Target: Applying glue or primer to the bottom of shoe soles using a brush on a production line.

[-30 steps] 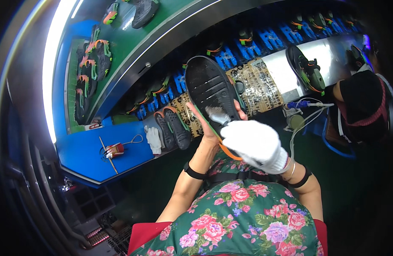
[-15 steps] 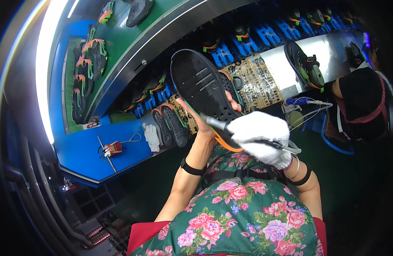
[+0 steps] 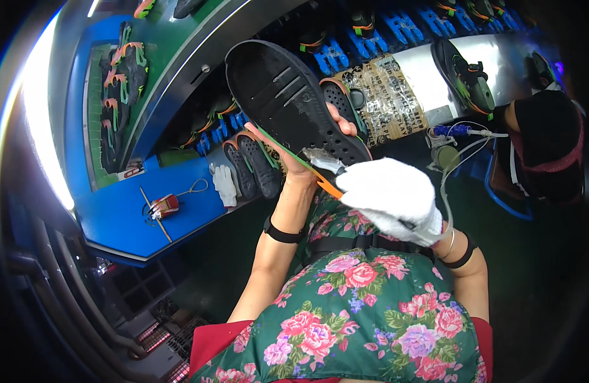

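My left hand point(image 3: 297, 168) is bare and holds a black shoe point(image 3: 275, 89) tilted up in front of me, thumb along one edge and fingertips round the other. The face toward me has raised bars and rows of small holes; green and orange trim shows at its near edge. My right hand point(image 3: 390, 199), in a white knit glove, is closed round a brush. The pale, wet-looking brush tip point(image 3: 324, 159) lies against the shoe near its holes. The glove hides most of the handle. A thin clear hose point(image 3: 444, 198) runs up past my right wrist.
On the blue side table point(image 3: 115, 214) lie a small red container point(image 3: 164, 206) and a white glove point(image 3: 224, 186). A pair of dark shoes point(image 3: 259, 165) stands beside them. Beyond runs a line with blue holders point(image 3: 403, 29) and shoes. A person's dark sleeve point(image 3: 547, 137) is at right.
The shoe has moved up and left in the view. The brush tip has come from the shoe's edge onto its face near the holes, and my right hand has turned slightly.
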Demonstrator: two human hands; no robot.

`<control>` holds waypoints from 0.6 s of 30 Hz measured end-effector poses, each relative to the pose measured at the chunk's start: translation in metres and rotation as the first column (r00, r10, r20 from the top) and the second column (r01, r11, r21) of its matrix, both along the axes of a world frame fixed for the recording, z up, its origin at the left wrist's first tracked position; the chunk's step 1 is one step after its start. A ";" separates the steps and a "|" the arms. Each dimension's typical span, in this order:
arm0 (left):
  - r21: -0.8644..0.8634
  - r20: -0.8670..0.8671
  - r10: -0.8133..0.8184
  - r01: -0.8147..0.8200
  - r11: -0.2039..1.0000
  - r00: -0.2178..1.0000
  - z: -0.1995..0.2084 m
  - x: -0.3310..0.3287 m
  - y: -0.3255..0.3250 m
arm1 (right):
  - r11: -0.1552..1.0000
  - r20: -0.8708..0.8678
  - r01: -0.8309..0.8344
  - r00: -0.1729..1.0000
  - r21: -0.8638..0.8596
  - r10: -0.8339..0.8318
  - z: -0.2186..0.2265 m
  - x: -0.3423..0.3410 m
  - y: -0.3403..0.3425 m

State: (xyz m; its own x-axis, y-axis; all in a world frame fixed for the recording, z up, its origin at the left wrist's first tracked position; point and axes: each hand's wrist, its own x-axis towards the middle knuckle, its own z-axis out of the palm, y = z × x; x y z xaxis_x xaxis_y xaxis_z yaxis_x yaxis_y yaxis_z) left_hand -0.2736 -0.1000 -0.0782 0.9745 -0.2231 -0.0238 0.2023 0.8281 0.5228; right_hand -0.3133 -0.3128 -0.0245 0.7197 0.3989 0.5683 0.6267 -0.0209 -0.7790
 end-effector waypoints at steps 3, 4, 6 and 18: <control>0.032 -0.050 -0.001 0.002 0.999 0.999 0.000 -0.002 0.002 | 0.999 0.001 -0.041 0.999 0.034 0.041 -0.001 0.001 0.001; 0.034 -0.038 -0.001 0.002 0.999 0.999 -0.002 -0.002 0.003 | 0.993 -0.109 -0.052 0.992 0.109 0.063 -0.004 0.003 -0.002; 0.039 -0.031 0.001 0.000 0.999 1.000 -0.003 -0.001 0.005 | 0.981 -0.216 -0.013 0.975 0.193 0.056 -0.010 0.006 -0.004; 0.150 -0.031 -0.047 0.052 0.987 0.998 0.016 0.007 0.000 | 0.989 -0.174 -0.045 0.982 0.138 0.069 -0.003 0.007 -0.008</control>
State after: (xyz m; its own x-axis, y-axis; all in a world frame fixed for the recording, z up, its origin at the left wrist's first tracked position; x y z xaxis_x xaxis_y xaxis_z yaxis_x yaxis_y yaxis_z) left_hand -0.2669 -0.0999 -0.0617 0.9608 -0.2629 -0.0876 0.2573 0.7288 0.6346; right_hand -0.3068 -0.3203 -0.0279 0.7924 0.3715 0.4839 0.4751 0.1218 -0.8715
